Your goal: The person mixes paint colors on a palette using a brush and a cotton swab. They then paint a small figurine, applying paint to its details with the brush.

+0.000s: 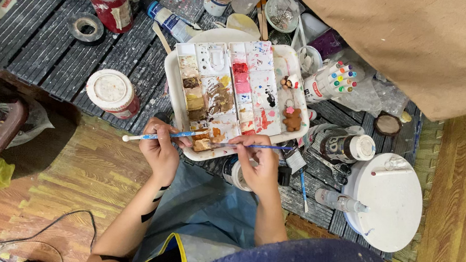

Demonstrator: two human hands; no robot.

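Crowded jars [112, 91] flanking palette [233, 96]; floor [76, 176] open

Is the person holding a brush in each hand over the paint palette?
Yes: the left hand grips a light blue-handled brush and the right hand holds a thin blue brush, both at the near edge of the white palette.

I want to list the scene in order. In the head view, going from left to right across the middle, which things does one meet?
White-lidded red paint jar → left hand holding a blue-handled brush → paint palette tray → right hand → brown bear figurine → cup of coloured markers → round white turntable.
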